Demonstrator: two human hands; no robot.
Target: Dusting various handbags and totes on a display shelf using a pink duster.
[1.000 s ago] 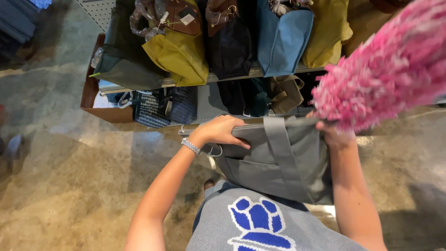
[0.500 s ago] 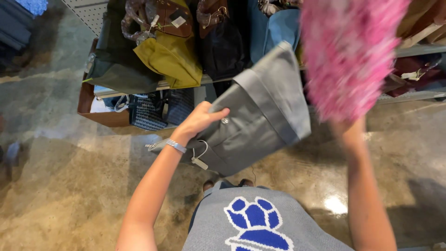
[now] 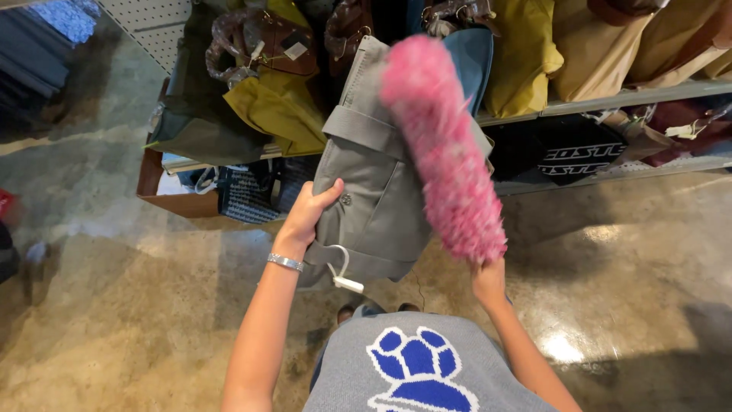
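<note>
Polished concrete floor (image 3: 114, 320) under us, bag shelf (image 3: 610, 99) up ahead. Our left hand (image 3: 309, 214) grips the grey bag's (image 3: 374, 198) edge, holding it up. Right hand (image 3: 488, 278), just right of the bag, is wrapped around a pink duster (image 3: 446, 145) lying across it.

A metal shelf (image 3: 648, 98) carries a row of bags: a mustard bag (image 3: 278, 114), a brown handbag (image 3: 267, 42), a yellow bag (image 3: 522, 57) and tan bags (image 3: 610, 53). Below it, a wooden crate (image 3: 183, 202) sits on the polished concrete floor (image 3: 114, 320).
</note>
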